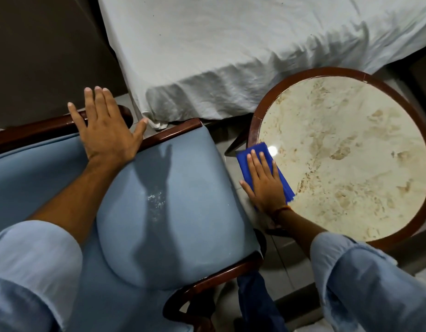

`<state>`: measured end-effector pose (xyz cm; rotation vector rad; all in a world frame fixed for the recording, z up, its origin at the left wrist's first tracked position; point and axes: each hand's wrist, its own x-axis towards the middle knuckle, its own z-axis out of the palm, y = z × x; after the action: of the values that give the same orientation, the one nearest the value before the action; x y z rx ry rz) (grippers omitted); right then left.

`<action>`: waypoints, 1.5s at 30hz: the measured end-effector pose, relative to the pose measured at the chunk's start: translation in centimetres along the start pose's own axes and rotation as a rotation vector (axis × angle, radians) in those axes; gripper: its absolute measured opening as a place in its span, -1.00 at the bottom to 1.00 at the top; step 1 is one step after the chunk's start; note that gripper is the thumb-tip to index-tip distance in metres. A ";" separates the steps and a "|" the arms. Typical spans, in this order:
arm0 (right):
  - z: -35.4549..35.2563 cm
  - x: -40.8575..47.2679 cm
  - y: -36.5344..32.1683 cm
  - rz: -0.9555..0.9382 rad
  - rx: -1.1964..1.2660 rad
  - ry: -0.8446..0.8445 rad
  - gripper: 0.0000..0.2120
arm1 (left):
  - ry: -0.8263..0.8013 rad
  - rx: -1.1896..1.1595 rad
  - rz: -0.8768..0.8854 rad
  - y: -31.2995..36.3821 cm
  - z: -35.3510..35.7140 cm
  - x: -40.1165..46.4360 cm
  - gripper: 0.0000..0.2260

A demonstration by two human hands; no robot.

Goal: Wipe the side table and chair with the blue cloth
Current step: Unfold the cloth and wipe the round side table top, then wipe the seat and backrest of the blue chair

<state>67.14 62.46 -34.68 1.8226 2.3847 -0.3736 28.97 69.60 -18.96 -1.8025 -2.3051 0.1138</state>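
The round side table (346, 149) has a cream marble top and a dark wooden rim, and stands at the right. My right hand (262, 183) lies flat on the folded blue cloth (256, 154), pressing it onto the table's left edge. The chair (173, 212) at the left has a pale blue padded seat and dark wooden arms. My left hand (106, 130) hovers open with fingers spread over the chair's far arm and seat edge; whether it touches the wood I cannot tell. Its shadow falls on the seat, which bears a small whitish speckled patch.
A bed with a crumpled white sheet (231, 51) fills the top, its corner hanging close to the chair and table. Grey tiled floor (279, 255) shows in the narrow gap between chair and table. A dark wall panel (44, 56) stands at the upper left.
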 end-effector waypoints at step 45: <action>8.1 -7.7 -24.9 -0.719 0.101 -0.120 -0.35 | 0.070 -0.038 -0.097 -17.4 0.3 -5.0 -0.24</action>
<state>44.79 46.97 -37.50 0.8656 2.8902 -0.6474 13.48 60.50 -16.49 -1.6804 -2.3557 -0.0080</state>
